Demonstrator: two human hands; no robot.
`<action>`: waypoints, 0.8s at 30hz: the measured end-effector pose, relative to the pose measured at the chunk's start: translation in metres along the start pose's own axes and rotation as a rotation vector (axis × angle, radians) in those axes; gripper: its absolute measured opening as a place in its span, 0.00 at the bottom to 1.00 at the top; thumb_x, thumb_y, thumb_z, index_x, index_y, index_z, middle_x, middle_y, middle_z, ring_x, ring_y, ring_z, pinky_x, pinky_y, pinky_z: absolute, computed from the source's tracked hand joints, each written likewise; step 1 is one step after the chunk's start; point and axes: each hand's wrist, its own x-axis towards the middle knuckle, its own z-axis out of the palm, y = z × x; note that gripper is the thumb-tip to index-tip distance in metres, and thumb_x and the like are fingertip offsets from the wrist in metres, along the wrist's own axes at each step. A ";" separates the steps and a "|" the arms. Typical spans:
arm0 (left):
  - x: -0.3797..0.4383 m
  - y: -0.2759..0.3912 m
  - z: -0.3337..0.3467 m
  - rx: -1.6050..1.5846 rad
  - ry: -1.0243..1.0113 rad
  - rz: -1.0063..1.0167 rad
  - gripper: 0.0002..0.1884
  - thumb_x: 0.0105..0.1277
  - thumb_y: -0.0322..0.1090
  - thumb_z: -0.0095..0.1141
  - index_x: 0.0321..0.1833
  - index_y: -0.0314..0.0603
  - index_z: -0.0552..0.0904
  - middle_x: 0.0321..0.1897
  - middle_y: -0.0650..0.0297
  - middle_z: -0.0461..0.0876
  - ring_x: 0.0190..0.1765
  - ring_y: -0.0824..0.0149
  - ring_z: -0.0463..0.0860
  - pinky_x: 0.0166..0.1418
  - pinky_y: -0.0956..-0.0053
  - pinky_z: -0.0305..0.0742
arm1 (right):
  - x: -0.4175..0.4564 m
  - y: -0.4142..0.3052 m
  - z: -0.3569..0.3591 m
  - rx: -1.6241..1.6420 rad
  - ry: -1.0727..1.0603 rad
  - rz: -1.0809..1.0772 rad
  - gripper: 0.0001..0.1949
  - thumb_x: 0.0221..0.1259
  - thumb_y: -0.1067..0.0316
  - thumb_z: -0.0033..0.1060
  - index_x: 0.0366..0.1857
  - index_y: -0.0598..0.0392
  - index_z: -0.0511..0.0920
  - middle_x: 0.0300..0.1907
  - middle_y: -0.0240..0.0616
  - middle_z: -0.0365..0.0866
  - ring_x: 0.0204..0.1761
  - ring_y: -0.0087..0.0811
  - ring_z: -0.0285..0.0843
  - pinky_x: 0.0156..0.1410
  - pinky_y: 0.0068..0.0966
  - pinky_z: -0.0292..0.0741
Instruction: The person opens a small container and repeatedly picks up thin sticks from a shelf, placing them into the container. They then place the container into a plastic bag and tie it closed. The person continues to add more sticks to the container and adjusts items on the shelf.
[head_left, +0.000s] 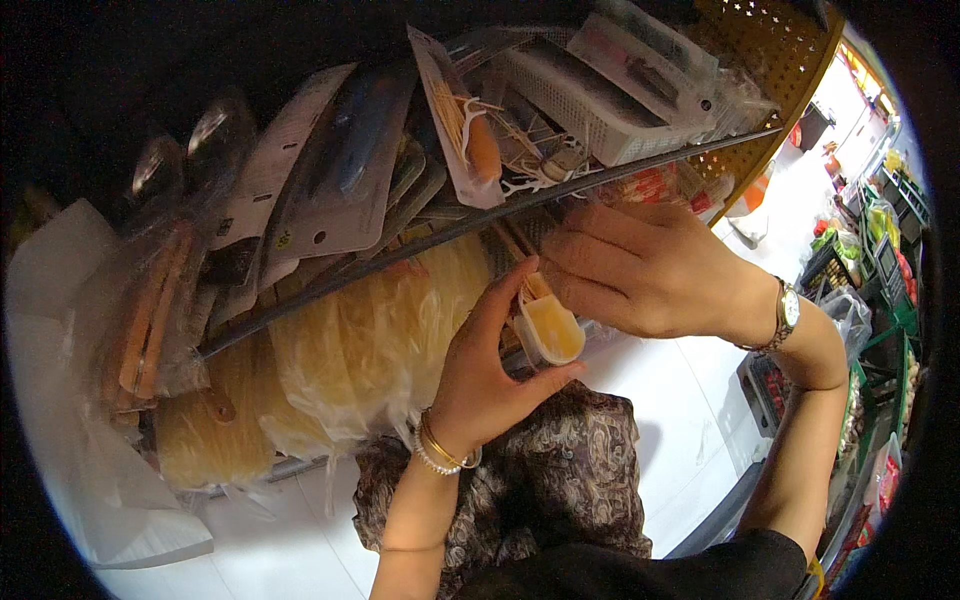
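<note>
My left hand (499, 367), with bracelets at its wrist, grips a small clear plastic container (551, 326) with a yellow part, tilted between thumb and fingers. Thin wooden sticks, which look like toothpicks, show at its upper end. My right hand (637, 262), with a watch on the wrist, reaches in just right of the container, under the shelf's metal front edge. Its fingertips are partly hidden, so what it touches or holds cannot be told. Above both hands, an orange-capped pack of toothpicks (465, 135) lies on the shelf among loose sticks.
A white plastic basket (600, 120) stands on the upper shelf. Left of it are carded knives (352, 165) and wrapped utensils with wooden handles (157, 315). Bags of pale yellow strands (367, 322) fill the lower shelf. The metal shelf edge (420, 247) crosses above my hands. Produce racks (885, 277) stand at right.
</note>
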 end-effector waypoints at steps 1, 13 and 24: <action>0.001 -0.002 -0.001 -0.003 -0.001 0.008 0.48 0.51 0.36 0.76 0.74 0.41 0.63 0.68 0.50 0.71 0.68 0.54 0.73 0.70 0.64 0.68 | 0.002 0.004 0.001 0.013 0.039 0.010 0.07 0.49 0.64 0.58 0.32 0.50 0.76 0.34 0.34 0.74 0.38 0.35 0.78 0.36 0.29 0.79; 0.001 -0.004 0.001 -0.032 -0.016 0.031 0.48 0.49 0.35 0.77 0.74 0.41 0.63 0.66 0.53 0.72 0.67 0.58 0.73 0.70 0.64 0.68 | 0.044 0.109 0.060 0.320 -0.114 0.592 0.12 0.61 0.72 0.64 0.47 0.58 0.77 0.37 0.43 0.86 0.39 0.38 0.86 0.44 0.34 0.80; 0.001 -0.007 -0.001 -0.017 -0.018 0.023 0.48 0.52 0.37 0.76 0.75 0.44 0.62 0.68 0.50 0.70 0.68 0.54 0.72 0.69 0.63 0.69 | 0.040 0.115 0.056 0.012 0.036 0.534 0.08 0.63 0.65 0.56 0.42 0.51 0.82 0.35 0.48 0.84 0.41 0.50 0.84 0.46 0.42 0.80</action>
